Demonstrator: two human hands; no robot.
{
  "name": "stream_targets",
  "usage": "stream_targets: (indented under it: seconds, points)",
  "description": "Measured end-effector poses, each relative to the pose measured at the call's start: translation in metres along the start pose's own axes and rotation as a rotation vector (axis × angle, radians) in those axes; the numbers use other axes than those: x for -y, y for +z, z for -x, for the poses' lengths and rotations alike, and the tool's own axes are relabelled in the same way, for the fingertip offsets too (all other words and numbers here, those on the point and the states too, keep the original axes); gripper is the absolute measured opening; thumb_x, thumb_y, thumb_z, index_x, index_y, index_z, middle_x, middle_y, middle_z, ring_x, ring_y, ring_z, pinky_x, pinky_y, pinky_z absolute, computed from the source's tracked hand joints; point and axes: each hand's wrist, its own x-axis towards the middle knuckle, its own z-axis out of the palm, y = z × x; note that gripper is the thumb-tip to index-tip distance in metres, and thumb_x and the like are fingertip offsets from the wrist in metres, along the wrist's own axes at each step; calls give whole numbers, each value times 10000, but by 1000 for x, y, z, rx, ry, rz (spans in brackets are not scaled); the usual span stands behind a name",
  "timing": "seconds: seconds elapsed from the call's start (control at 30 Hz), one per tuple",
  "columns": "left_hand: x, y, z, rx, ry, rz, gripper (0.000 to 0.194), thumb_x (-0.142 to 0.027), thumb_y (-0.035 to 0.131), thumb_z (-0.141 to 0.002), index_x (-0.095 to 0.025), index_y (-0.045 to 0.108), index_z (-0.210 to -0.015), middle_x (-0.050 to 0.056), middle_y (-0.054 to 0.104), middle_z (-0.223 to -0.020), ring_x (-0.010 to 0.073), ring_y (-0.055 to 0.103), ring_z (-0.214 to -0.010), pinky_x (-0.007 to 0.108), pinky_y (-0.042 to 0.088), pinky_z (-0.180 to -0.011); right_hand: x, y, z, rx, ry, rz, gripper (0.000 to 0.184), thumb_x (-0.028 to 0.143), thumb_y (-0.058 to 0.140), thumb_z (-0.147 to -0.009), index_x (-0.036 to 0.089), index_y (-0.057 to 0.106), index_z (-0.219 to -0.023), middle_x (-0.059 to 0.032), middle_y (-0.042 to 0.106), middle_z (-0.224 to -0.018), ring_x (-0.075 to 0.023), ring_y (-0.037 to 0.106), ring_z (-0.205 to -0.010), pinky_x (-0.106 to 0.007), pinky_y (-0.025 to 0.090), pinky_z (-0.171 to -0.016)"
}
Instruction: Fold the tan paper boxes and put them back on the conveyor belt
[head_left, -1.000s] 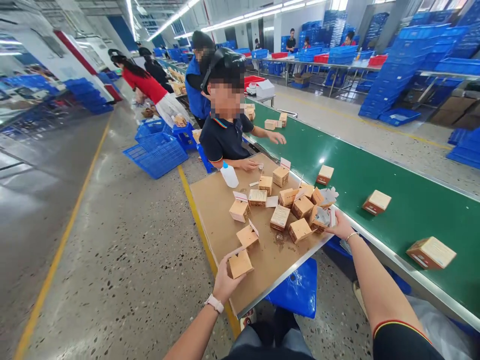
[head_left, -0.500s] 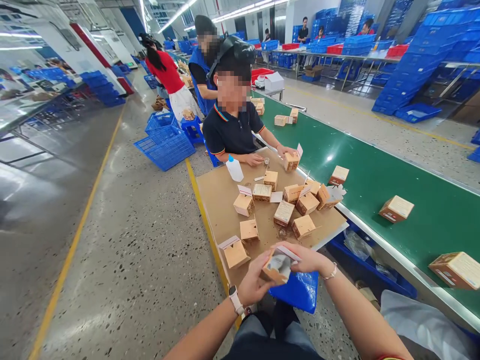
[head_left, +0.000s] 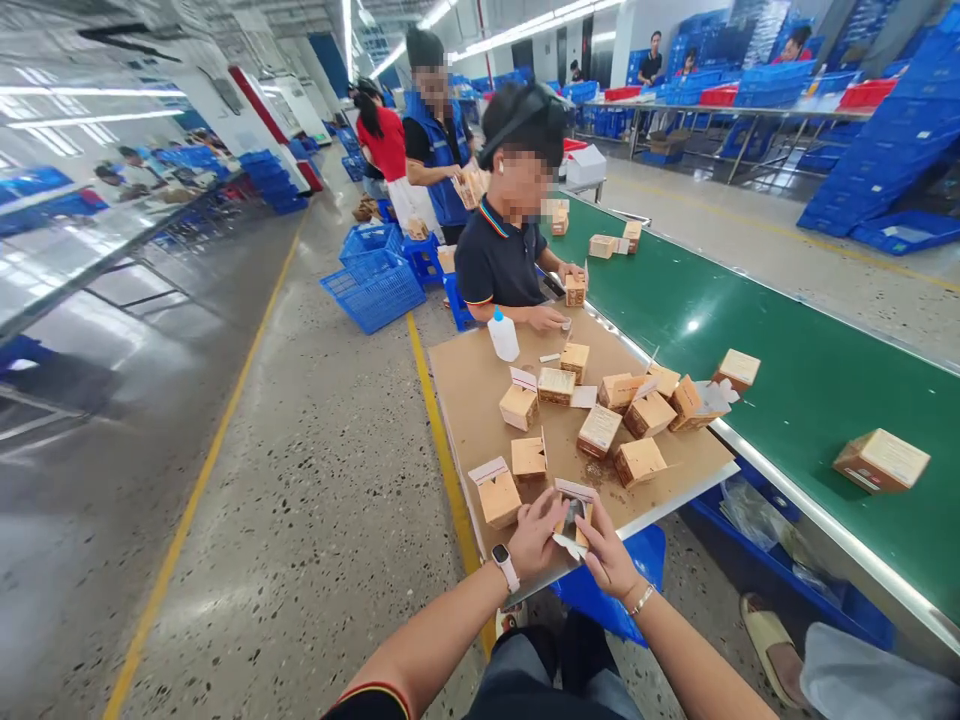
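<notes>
At the near edge of the brown-covered table (head_left: 480, 385), a small open cardboard box (head_left: 574, 487) sits between my hands, its white lid flap raised and grey-white material showing inside. My left hand (head_left: 534, 535) holds its left side, fingers reaching over the rim. From the right, my right hand (head_left: 606, 553) grips the opposite wall, with fingertips at the opening. Close to my left hand are two more boxes with cut-out tops, a flapped box (head_left: 498, 497) and a smaller-looking box (head_left: 529, 457). A box lying tilted (head_left: 639, 461) is beyond my right hand.
Several boxes cluster mid-table, with a white blue-capped bottle (head_left: 503, 336) at the far left. A co-worker (head_left: 499, 260) sits across, holding a box. Along the right runs a green conveyor (head_left: 795, 370) carrying boxes. A blue stool (head_left: 645, 570) is beneath the near edge.
My hands and the box have moved forward from in front of the table to its near edge. The box's opening now faces up. The co-worker's held box has turned; the conveyor boxes have shifted.
</notes>
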Motion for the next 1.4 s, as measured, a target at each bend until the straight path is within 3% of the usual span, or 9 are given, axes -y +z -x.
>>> stream_targets:
  seconds: [0.13,0.27,0.4,0.5,0.6,0.73,0.97,1.17,1.4]
  points:
    - [-9,-5,-16,130,16,-11,369,-395,602,-793,-307,661,-1147,80,616,-1278,339,276,-1401,534,201,-1097,-8,-4,-3,-10,18,41,569,536,777,-578,303,696,-1091,-105,476,-1391,-396,333,-1354,-629,291,-1078]
    - [-11,-4,-30,165,87,-42,210,-380,594,-806,-289,714,-954,86,710,-1049,340,351,-1342,536,206,-1083,0,7,-16,-176,123,0,314,532,612,-771,255,747,-830,-125,518,-1310,-350,459,-1261,-562,362,-1068]
    - [-4,11,-34,-61,56,84,275,-407,586,-803,-196,631,-973,131,652,-1034,303,528,-1117,473,363,-993,5,21,-27,-442,226,-57,353,538,582,-787,225,597,-625,-141,576,-1190,-314,541,-1133,-522,441,-988]
    - [-1,25,-33,-212,13,215,283,-350,558,-814,-172,526,-1033,127,586,-1056,247,563,-1013,424,418,-950,3,25,-30,-596,326,-129,308,528,594,-765,232,539,-828,-147,557,-1210,-283,571,-1080,-485,497,-906]
    - [-3,35,-32,-299,-51,278,230,-272,576,-790,-197,476,-983,90,552,-1012,223,550,-1005,399,423,-945,2,24,-32,-539,393,-253,458,523,600,-734,237,478,-1071,-144,563,-1200,-266,607,-1026,-457,529,-862]
    - [-7,45,-31,-424,-231,320,344,-215,677,-706,-210,418,-932,63,512,-983,213,531,-990,391,423,-938,7,18,-33,-406,474,-314,492,565,596,-701,236,517,-1057,-105,645,-1042,-277,621,-961,-459,530,-850]
    - [-10,56,-43,-301,-320,541,310,-314,648,-818,-215,400,-975,76,556,-1014,179,571,-975,350,444,-932,7,13,-39,-398,561,-361,546,699,593,-670,252,567,-983,-56,674,-922,-263,626,-859,-411,543,-760]
    - [-17,43,-52,-244,-459,574,309,-318,705,-774,-184,484,-943,95,617,-990,205,603,-960,379,463,-918,19,12,-47,-359,537,-296,588,756,585,-634,240,552,-916,-54,647,-862,-254,592,-827,-401,514,-749]
    - [-18,39,-52,-171,-450,604,287,-430,651,-815,-179,580,-935,88,666,-986,218,618,-965,407,460,-948,26,23,-48,-407,602,-307,630,805,507,-653,224,545,-894,-39,636,-838,-227,586,-791,-374,505,-728]
